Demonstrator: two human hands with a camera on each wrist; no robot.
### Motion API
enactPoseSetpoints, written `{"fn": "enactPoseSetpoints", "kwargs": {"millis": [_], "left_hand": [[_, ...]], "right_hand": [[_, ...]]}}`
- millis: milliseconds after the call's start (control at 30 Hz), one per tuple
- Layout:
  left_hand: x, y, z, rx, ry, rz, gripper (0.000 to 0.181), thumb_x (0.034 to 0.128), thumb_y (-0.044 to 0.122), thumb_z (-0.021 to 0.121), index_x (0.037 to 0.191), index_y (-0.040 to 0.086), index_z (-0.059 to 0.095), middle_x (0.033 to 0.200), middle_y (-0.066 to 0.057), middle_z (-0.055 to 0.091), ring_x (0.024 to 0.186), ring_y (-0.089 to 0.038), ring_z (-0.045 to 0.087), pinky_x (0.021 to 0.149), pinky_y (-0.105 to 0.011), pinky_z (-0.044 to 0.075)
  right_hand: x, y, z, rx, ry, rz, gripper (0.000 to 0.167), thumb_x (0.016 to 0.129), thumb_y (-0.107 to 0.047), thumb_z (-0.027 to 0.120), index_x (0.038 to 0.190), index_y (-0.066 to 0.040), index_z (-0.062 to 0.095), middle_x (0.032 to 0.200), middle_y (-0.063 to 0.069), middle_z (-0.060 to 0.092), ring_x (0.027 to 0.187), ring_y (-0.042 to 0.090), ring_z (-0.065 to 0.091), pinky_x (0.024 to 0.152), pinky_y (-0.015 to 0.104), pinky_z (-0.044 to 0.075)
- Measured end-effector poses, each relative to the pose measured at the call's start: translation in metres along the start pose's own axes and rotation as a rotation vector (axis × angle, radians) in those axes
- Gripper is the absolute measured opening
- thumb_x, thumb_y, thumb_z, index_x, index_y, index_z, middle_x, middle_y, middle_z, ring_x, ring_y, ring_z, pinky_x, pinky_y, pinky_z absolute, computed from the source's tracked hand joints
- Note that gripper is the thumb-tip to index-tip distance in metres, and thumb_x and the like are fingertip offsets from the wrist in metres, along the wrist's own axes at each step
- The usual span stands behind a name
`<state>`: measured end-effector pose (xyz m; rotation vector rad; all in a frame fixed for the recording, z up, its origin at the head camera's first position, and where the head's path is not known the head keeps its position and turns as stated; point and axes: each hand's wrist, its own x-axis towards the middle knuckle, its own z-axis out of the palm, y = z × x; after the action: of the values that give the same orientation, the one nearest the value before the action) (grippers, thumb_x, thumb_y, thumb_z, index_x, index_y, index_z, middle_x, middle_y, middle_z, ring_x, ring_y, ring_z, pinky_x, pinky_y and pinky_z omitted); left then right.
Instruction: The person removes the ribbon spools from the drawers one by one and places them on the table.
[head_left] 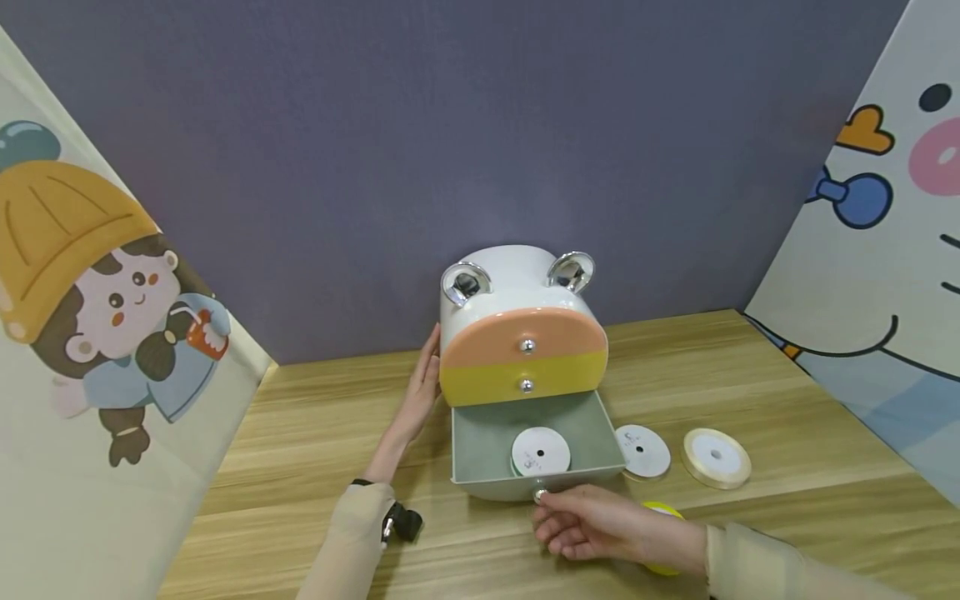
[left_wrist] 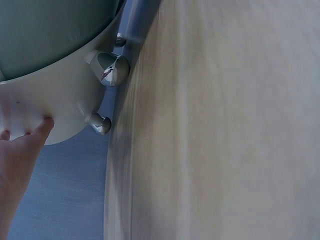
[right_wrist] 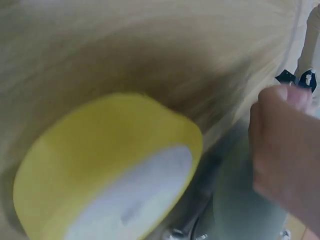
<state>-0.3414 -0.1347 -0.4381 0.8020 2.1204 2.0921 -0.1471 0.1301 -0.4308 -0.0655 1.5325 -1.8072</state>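
Observation:
A white drawer box [head_left: 506,279] with silver ears stands against the back wall, its orange and yellow upper drawers closed. Its grey-green bottom drawer [head_left: 487,437] is pulled out, and a white-faced ribbon spool [head_left: 541,452] lies inside. My right hand [head_left: 592,523] pinches the silver knob [head_left: 540,495] on that drawer's front between thumb and forefinger. Against the box's left side rests my left hand [head_left: 420,392], fingers straight; the left wrist view shows its fingertips touching the white wall. A yellow ribbon spool [right_wrist: 100,150] lies beneath the right forearm, partly hidden in the head view.
Right of the drawer lie a white-faced spool [head_left: 643,452] and a cream ribbon spool [head_left: 716,458] on the wooden table [head_left: 315,467]. A dark wall [head_left: 360,183] rises behind, with cartoon-printed panels [head_left: 135,333] on both sides. The left wrist carries a black device [head_left: 405,524].

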Motion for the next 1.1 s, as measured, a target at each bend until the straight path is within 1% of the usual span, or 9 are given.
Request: {"fn": "enactPoseSetpoints", "kwargs": {"millis": [133,233,333,533,667,733,833,900,1100], "left_hand": [[-0.001,0.001,0.000,0.000,0.003,0.002,0.052,0.1091,0.042,0.028,0.159,0.039,0.014,0.169,0.000,0.010,0.153,-0.034,0.019,0.119,-0.061,0.025],[-0.001,0.004,0.000,-0.001,0.007,-0.002,0.051,0.1097,0.039,0.027,0.159,0.038,0.013,0.169,0.001,0.009,0.153,-0.033,0.020,0.119,-0.060,0.026],[-0.002,0.006,0.000,-0.002,0.010,-0.010,0.051,0.1102,0.036,0.026,0.159,0.037,0.013,0.169,0.002,0.009,0.153,-0.032,0.020,0.119,-0.060,0.026],[-0.003,0.008,0.001,-0.011,0.008,-0.020,0.052,0.1103,0.034,0.026,0.160,0.034,0.012,0.169,0.000,0.009,0.153,-0.034,0.020,0.119,-0.060,0.026],[-0.004,0.008,0.002,-0.015,0.003,-0.013,0.053,0.1097,0.039,0.027,0.160,0.034,0.011,0.169,-0.003,0.007,0.152,-0.037,0.021,0.118,-0.061,0.028],[-0.005,0.008,0.002,-0.013,0.001,-0.009,0.053,0.1096,0.040,0.026,0.160,0.034,0.010,0.169,-0.003,0.007,0.152,-0.038,0.022,0.117,-0.061,0.029],[-0.005,0.007,0.002,-0.011,-0.004,0.001,0.053,0.1100,0.038,0.025,0.160,0.033,0.009,0.169,-0.005,0.007,0.152,-0.039,0.021,0.117,-0.062,0.029],[-0.005,0.007,0.002,-0.012,-0.006,0.008,0.053,0.1102,0.037,0.025,0.160,0.032,0.009,0.169,-0.005,0.007,0.152,-0.039,0.021,0.117,-0.062,0.029],[-0.005,0.009,0.002,-0.010,-0.004,0.013,0.052,0.1102,0.037,0.025,0.160,0.034,0.011,0.169,-0.003,0.007,0.152,-0.037,0.020,0.117,-0.063,0.028]], "right_hand": [[-0.009,-0.008,0.001,-0.088,-0.118,-0.005,0.031,0.104,-0.031,0.048,0.106,-0.006,0.066,0.087,-0.009,0.072,0.074,-0.001,0.065,0.067,0.014,0.053],[-0.017,-0.025,0.002,-0.145,-0.228,-0.061,0.037,0.104,-0.024,0.049,0.117,0.009,0.060,0.096,-0.006,0.072,0.082,0.001,0.067,0.073,0.015,0.055],[-0.022,-0.048,0.004,-0.262,-0.261,-0.136,0.042,0.104,-0.023,0.050,0.124,0.014,0.054,0.105,0.000,0.070,0.089,0.005,0.067,0.079,0.018,0.056],[-0.020,-0.082,-0.001,-0.662,-0.125,-0.352,0.031,0.104,-0.024,0.053,0.119,0.001,0.062,0.111,0.019,0.069,0.094,0.013,0.069,0.085,0.026,0.059],[-0.010,-0.088,-0.009,-1.016,0.010,-0.521,0.028,0.101,-0.023,0.058,0.117,-0.001,0.064,0.112,0.016,0.070,0.100,0.016,0.068,0.084,0.027,0.059],[-0.005,-0.087,-0.014,-1.194,0.062,-0.571,0.029,0.099,-0.022,0.061,0.119,-0.001,0.064,0.114,0.012,0.069,0.105,0.019,0.067,0.086,0.029,0.058],[0.002,-0.085,-0.020,-1.376,0.082,-0.577,0.034,0.096,-0.018,0.065,0.124,0.000,0.062,0.121,0.010,0.067,0.111,0.026,0.065,0.092,0.034,0.056],[0.006,-0.085,-0.024,-1.443,0.076,-0.553,0.039,0.093,-0.016,0.069,0.128,0.000,0.059,0.124,0.010,0.065,0.113,0.025,0.063,0.095,0.036,0.055],[0.018,-0.090,-0.031,-1.507,0.041,-0.464,0.057,0.085,-0.014,0.078,0.135,0.001,0.054,0.132,0.012,0.062,0.120,0.027,0.060,0.100,0.040,0.053]]}}
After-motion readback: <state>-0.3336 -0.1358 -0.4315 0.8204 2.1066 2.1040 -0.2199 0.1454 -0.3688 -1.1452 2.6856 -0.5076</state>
